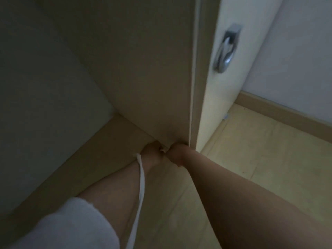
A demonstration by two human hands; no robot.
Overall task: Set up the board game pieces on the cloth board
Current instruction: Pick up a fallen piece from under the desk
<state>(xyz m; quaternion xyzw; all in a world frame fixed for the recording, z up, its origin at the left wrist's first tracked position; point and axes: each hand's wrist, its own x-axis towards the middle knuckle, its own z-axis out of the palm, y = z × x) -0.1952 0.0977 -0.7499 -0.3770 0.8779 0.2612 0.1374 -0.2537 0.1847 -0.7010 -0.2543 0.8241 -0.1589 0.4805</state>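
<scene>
a white sleeve (71, 221) is pushed up the left arm, and a white strap (141, 191) runs along that arm to the left hand (150, 153). the left hand and right hand (177, 154) meet low on the floor (251, 159), both curled, a small pale bit (163, 150) between them. whether either grips it, or whether it belongs to the game, i cannot tell. beyond stands a door (212, 105) with a metal handle (226, 49).
</scene>
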